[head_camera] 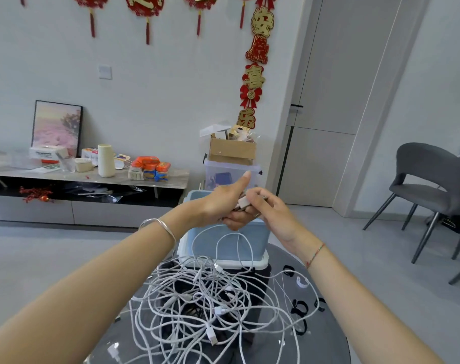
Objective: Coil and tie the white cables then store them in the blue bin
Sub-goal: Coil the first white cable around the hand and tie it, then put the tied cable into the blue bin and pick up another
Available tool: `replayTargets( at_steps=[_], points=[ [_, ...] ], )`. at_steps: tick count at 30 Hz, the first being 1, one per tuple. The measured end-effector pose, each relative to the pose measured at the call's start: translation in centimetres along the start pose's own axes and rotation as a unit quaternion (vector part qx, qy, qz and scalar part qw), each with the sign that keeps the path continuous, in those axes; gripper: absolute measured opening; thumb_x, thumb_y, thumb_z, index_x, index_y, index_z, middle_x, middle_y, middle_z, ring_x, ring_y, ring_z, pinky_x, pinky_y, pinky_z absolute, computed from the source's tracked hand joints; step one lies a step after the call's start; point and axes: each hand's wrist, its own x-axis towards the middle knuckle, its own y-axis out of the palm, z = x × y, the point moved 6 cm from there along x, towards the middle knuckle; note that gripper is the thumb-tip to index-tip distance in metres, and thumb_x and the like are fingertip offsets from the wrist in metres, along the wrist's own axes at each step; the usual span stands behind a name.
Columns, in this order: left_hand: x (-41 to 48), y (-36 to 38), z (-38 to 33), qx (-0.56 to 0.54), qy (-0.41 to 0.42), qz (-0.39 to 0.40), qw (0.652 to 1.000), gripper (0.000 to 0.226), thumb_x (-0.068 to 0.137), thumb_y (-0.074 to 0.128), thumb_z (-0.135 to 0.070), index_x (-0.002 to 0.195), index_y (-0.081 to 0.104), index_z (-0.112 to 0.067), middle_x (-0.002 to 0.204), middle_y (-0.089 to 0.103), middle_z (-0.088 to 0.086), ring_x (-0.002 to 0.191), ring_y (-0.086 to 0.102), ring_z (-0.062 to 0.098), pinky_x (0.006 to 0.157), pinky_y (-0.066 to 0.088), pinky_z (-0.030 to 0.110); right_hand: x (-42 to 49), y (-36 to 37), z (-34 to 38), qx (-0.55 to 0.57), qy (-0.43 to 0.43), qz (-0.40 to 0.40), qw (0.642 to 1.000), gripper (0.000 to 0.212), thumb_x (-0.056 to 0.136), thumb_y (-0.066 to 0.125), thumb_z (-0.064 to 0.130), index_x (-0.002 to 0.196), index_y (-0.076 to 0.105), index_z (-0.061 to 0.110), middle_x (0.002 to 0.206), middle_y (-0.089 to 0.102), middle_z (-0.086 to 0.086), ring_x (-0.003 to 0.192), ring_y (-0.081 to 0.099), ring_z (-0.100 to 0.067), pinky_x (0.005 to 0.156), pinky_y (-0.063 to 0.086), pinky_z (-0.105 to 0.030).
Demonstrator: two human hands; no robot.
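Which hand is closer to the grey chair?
Right. The right hand has the grey chair off to its right; the left hand is on its other side, farther away.

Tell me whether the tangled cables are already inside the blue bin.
No, the cables lie in a loose tangle in front of the bin, outside it.

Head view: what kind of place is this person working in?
Most likely a home living room: a low console with a framed picture leaning against the wall, red festive hangings, and a grey chair near a door.
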Motion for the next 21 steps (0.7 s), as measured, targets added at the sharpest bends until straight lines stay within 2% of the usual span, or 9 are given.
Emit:
replayTargets(
  at_steps=[3,5,7,9,12,15,18,21],
  points=[
    [0.6,1.7,1.8,-0.017,-0.027,-0.007,0.999,0.074,0.098,0.007,-0.058,0.055,0.047,-0.013,0.04,0.026,0.0,0.036,0.029,0.014,0.052,0.016,0.033,-1.8,-0.9,-2.0,-0.047,0.0,-0.048,0.998,0.046,0.077,0.052,0.057,0.084,0.058,0.012,0.075,0.061,-0.005,0.074,0.057,-0.01,0.08,0.046,-0.023],
    [0.8,2.1,3.1,-0.016,-0.063,-0.072,0.995,0.073,0.097,0.014,-0.061,0.058,0.05,-0.011,0.042,0.032,0.001,0.039,0.041,0.015,0.053,0.036,0.027,-2.7,-1.5,-3.6,-0.048,0.014,-0.072,0.996,0.046,0.087,0.05,0.056,0.08,0.053,0.011,0.075,0.062,-0.013,0.067,0.061,-0.016,0.072,0.051,-0.027],
    [1.6,2.2,4.7,0.042,-0.085,-0.146,0.985,0.072,0.096,0.018,-0.062,0.06,0.053,-0.01,0.041,0.043,-0.001,0.046,0.05,0.014,0.064,0.046,0.026,-3.7,-2.4,-5.0,-0.054,0.027,-0.1,0.993,0.038,0.093,0.046,0.045,0.077,0.051,0.011,0.065,0.062,-0.001,0.056,0.058,-0.013,0.062,0.048,-0.023],
    [2.6,2.7,6.0,0.112,-0.072,-0.187,0.973,0.071,0.098,0.019,-0.059,0.058,0.056,-0.013,0.044,0.054,-0.003,0.054,0.057,0.016,0.07,0.045,0.029,-4.6,-3.1,-6.0,-0.085,0.022,-0.131,0.988,0.033,0.094,0.048,0.04,0.072,0.051,0.016,0.058,0.059,0.007,0.051,0.054,-0.007,0.057,0.043,-0.018],
    [3.8,4.6,8.2,0.088,-0.061,-0.201,0.974,0.066,0.1,0.022,-0.053,0.059,0.054,-0.012,0.051,0.056,0.0,0.061,0.063,0.02,0.062,0.047,0.021,-6.0,-4.9,-7.9,-0.116,0.026,-0.181,0.976,0.034,0.093,0.051,0.041,0.071,0.05,0.015,0.059,0.056,0.004,0.048,0.046,0.0,0.054,0.038,-0.013],
    [4.8,6.7,9.8,0.075,-0.034,-0.188,0.979,0.057,0.1,0.027,-0.05,0.062,0.048,-0.013,0.049,0.049,-0.003,0.054,0.06,0.015,0.055,0.043,0.016,-7.2,-6.6,-10.8,-0.1,0.082,-0.196,0.972,0.039,0.094,0.047,0.047,0.074,0.054,0.014,0.066,0.059,-0.004,0.057,0.051,-0.009,0.06,0.041,-0.021],
    [5.8,8.0,12.3,0.055,-0.041,-0.188,0.98,0.053,0.101,0.03,-0.046,0.059,0.041,-0.015,0.049,0.041,-0.004,0.04,0.048,0.005,0.049,0.039,0.012,-8.5,-8.5,-13.6,-0.101,0.131,-0.177,0.97,0.046,0.099,0.036,0.043,0.087,0.062,0.007,0.079,0.065,-0.002,0.071,0.059,-0.011,0.067,0.047,-0.024],
    [6.8,8.6,14.5,0.027,-0.074,-0.185,0.979,0.052,0.101,0.03,-0.046,0.061,0.041,-0.014,0.049,0.04,-0.004,0.038,0.048,0.004,0.055,0.042,0.018,-10.1,-12.7,-15.9,-0.065,0.165,-0.245,0.953,0.03,0.1,0.04,0.03,0.092,0.061,0.009,0.085,0.065,-0.001,0.075,0.06,-0.014,0.067,0.049,-0.021]
  ],
)
